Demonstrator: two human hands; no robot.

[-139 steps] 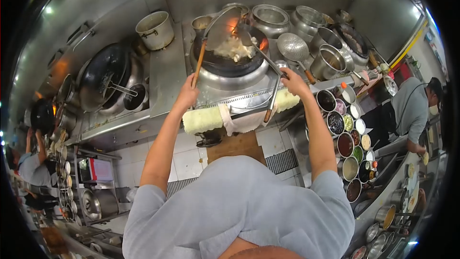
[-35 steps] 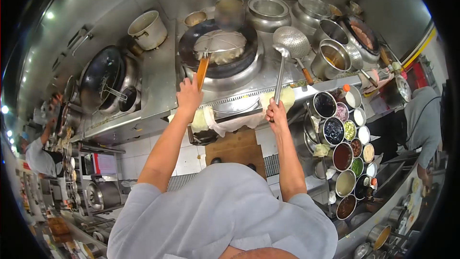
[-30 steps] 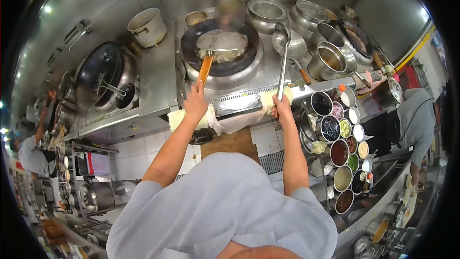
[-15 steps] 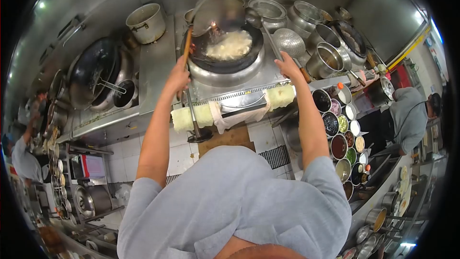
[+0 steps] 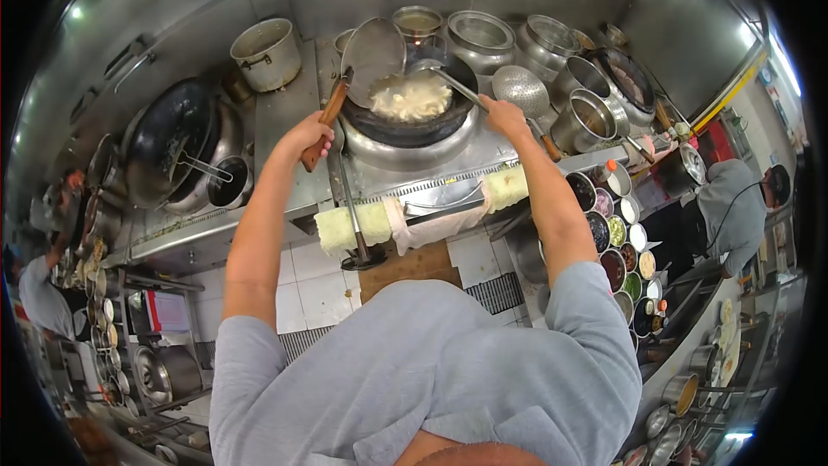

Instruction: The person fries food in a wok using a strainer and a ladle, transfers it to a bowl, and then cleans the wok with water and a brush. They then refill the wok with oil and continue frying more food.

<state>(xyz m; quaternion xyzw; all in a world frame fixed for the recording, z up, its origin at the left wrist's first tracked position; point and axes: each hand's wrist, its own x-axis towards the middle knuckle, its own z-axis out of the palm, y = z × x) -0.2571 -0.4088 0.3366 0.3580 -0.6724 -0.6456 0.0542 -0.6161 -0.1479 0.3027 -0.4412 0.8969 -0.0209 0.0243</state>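
Observation:
My left hand (image 5: 312, 135) is wrapped round the wooden handle of a round mesh strainer (image 5: 374, 50), which stands tilted over the left side of a black wok (image 5: 405, 133). Pale, frothy food (image 5: 412, 100) lies in the wok. From the right, my right hand (image 5: 505, 116) grips a long-handled metal ladle (image 5: 455, 83), its head low over the far part of the wok, just above the food. A perforated skimmer (image 5: 520, 89) rests beside the right hand.
Metal pots (image 5: 481, 32) line the back and right of the stove. A large wok (image 5: 168, 142) leans at left, near a tall pot (image 5: 267, 56). Ingredient containers (image 5: 617, 231) stand at right. A long-handled tool (image 5: 354, 216) leans at the front edge. Other people (image 5: 731, 207) are at both sides.
The strainer has come lower and become more upright at the wok's left. My right hand has moved left, bringing the ladle over the food. The flame glow seen earlier is gone.

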